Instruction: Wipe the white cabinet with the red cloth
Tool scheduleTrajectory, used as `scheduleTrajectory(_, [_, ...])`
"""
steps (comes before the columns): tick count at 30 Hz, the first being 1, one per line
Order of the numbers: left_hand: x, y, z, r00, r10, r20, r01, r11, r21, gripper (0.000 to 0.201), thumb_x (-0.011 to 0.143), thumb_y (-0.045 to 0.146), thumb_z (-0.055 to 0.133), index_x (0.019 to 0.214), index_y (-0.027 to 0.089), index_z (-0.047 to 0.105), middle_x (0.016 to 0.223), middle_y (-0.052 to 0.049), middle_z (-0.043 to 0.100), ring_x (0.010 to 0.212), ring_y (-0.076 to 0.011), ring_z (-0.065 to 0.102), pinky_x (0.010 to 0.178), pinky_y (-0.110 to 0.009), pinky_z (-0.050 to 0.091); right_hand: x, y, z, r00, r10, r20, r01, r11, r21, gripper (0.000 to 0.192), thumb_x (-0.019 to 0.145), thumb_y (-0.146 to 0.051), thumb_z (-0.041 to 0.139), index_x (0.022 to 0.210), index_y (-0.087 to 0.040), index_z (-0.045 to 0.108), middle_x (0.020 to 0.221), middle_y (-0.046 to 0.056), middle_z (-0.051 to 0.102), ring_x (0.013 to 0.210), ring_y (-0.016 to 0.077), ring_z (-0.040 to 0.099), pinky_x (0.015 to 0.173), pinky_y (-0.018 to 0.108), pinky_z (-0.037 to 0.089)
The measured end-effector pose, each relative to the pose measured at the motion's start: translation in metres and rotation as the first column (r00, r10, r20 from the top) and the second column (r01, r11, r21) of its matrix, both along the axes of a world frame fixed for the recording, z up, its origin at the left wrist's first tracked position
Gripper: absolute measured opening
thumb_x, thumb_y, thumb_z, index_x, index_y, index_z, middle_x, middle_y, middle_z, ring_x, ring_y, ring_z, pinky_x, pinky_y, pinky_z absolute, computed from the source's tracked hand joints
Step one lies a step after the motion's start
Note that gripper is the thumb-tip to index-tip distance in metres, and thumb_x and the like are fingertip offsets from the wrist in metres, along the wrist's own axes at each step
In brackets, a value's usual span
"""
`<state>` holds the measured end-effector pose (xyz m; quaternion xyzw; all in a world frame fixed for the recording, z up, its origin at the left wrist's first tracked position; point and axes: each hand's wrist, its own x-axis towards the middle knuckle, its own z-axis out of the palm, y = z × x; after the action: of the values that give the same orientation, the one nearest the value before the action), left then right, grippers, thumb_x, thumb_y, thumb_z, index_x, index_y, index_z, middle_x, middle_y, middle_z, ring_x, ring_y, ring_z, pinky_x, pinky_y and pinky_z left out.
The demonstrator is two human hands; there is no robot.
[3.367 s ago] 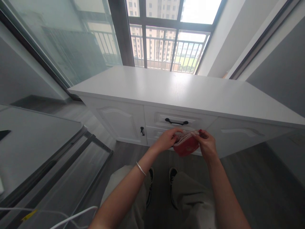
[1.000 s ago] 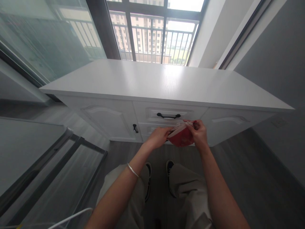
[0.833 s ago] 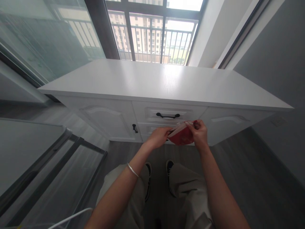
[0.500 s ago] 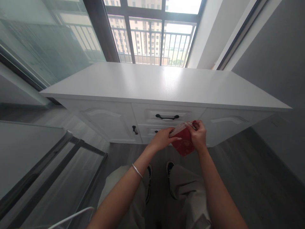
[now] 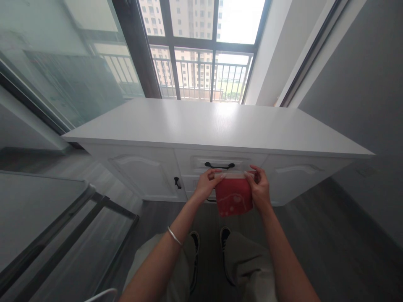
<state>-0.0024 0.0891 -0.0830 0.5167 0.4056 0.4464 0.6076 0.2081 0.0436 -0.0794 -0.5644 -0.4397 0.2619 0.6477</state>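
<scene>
Between my two hands hangs a red plastic bag (image 5: 234,197) with a clear strip along its top and pale markings on its front. My left hand (image 5: 207,183) pinches the upper left corner, thumb in front. At the upper right corner, my right hand (image 5: 258,186) grips the bag between thumb and fingers, with a fingertip raised. The bag is held in front of the drawers of a white cabinet (image 5: 141,176), below its top edge. It partly covers the lower drawers and their handles. What the bag contains, if anything, cannot be made out.
The white cabinet top (image 5: 189,126) stretches across the view below a window (image 5: 198,63). Black handles (image 5: 219,165) stick out from the cabinet front. A dark-framed glass piece (image 5: 103,205) stands at the left. A grey wall (image 5: 355,92) rises at the right.
The bag has gone from tilted and bunched to hanging flat and level, its front facing me. My left hand has shifted left to its corner. The camera view has tipped slightly up.
</scene>
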Motion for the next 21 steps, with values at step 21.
scheduleTrajectory(21, [-0.015,0.012,-0.012,0.986,0.156,-0.065,-0.137,0.963,0.231,0.037,0.097,0.049,0.067,0.119,0.024,0.052,0.089,0.000,0.070,0.090,-0.0206,0.069,0.090,-0.036,0.052,-0.023,-0.019,0.021,0.791,0.426,-0.438,-0.554,0.802,-0.221,0.057,0.067,-0.057,0.099,0.108,-0.027,0.073,0.070,-0.004,0.069,0.056,0.0142,0.057,0.051,0.023,0.040])
